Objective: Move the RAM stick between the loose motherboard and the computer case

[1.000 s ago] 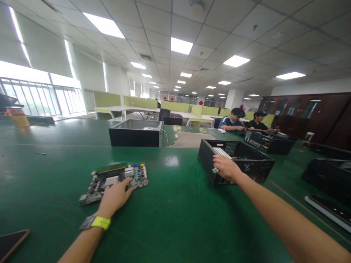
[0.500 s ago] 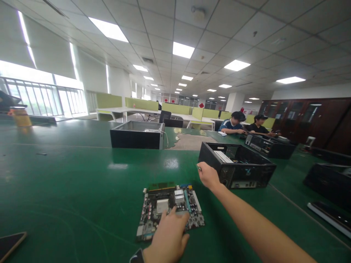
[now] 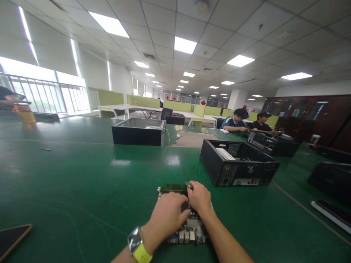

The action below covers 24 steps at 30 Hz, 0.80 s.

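A motherboard lies on the green table in front of me, its row of ports on the edge nearest me. A green memory module stands along its far edge. My left hand, with a watch on a yellow-green strap, rests over the board's middle, thumb and forefinger bent and apart. At the far right part of the board, my right hand pinches a small thing with a shiny end; its kind cannot be made out. Both hands hide most of the board.
An open black computer case stands to the right, beyond my right hand. Another case sits farther back. Two people work at the far right beside more cases. A dark flat object lies at the lower left.
My right hand has come back from beside the black case to the motherboard. My left hand has moved forward over the board, which has shifted right and turned slightly.
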Each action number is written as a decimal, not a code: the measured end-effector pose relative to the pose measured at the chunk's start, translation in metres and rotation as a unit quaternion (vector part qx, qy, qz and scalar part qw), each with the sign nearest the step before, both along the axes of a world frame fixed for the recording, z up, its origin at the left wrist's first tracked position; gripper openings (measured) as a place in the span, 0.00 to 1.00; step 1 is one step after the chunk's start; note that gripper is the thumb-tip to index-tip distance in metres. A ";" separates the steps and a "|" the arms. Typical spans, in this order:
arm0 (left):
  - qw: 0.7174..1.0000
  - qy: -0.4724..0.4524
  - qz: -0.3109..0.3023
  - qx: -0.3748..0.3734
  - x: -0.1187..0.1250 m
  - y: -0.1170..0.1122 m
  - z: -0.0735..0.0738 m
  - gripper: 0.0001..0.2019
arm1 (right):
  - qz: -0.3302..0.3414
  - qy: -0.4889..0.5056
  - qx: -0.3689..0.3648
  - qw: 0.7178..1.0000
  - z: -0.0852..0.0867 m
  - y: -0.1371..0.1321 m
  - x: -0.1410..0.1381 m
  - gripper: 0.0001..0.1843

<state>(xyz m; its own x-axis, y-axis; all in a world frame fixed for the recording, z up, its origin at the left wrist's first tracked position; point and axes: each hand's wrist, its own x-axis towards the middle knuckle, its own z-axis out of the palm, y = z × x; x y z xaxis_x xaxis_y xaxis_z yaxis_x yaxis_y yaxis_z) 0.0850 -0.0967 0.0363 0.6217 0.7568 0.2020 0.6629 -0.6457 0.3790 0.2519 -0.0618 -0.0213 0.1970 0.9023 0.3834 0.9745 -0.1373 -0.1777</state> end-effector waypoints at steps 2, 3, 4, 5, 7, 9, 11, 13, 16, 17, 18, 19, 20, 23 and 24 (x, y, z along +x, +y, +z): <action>0.997 -0.001 0.065 0.028 -0.012 0.022 -0.004 0.18 | 0.000 0.007 0.008 1.000 -0.002 0.000 0.000 0.13; 0.995 0.002 0.095 0.035 -0.018 0.032 -0.008 0.20 | 0.001 0.010 0.011 1.000 -0.003 0.000 0.000 0.13; 0.992 0.009 0.120 0.036 -0.023 0.040 -0.012 0.23 | 0.002 0.011 0.011 1.000 -0.003 0.000 0.001 0.13; 0.990 0.018 0.138 0.031 -0.027 0.047 -0.017 0.26 | 0.002 0.012 0.011 1.000 -0.004 0.000 0.001 0.13; 0.988 0.035 0.147 0.011 -0.034 0.057 -0.027 0.30 | 0.002 0.013 0.008 1.000 -0.004 0.000 0.001 0.14; 0.990 0.041 0.132 0.000 -0.036 0.060 -0.035 0.31 | 0.007 0.022 0.005 1.000 -0.003 -0.001 0.002 0.15; 0.992 0.038 0.122 0.005 -0.036 0.061 -0.038 0.31 | 0.015 0.040 0.006 0.999 -0.002 -0.001 0.003 0.15; 0.991 0.037 0.127 0.013 -0.034 0.059 -0.036 0.30 | 0.023 0.059 0.007 0.998 -0.001 -0.002 0.003 0.15; 0.988 0.049 0.147 0.013 -0.031 0.055 -0.030 0.28 | 0.033 0.079 0.002 0.996 0.001 -0.003 0.003 0.14; 0.987 0.055 0.153 0.011 -0.030 0.054 -0.028 0.28 | 0.035 0.085 0.000 0.996 0.002 -0.004 0.003 0.14; 0.985 0.060 0.158 0.011 -0.030 0.053 -0.026 0.27 | 0.036 0.091 -0.003 0.995 0.003 -0.004 0.003 0.14; 0.985 0.064 0.163 0.011 -0.030 0.052 -0.025 0.27 | 0.036 0.097 -0.005 0.995 0.004 -0.005 0.003 0.14; 0.984 0.065 0.165 0.012 -0.030 0.051 -0.025 0.27 | 0.037 0.102 -0.006 0.994 0.005 -0.005 0.002 0.13; 0.984 0.063 0.166 0.012 -0.030 0.050 -0.025 0.27 | 0.041 0.111 -0.006 0.993 0.007 -0.007 0.002 0.12; 0.984 0.062 0.167 0.013 -0.030 0.050 -0.026 0.26 | 0.042 0.112 -0.004 0.993 0.007 -0.008 0.002 0.12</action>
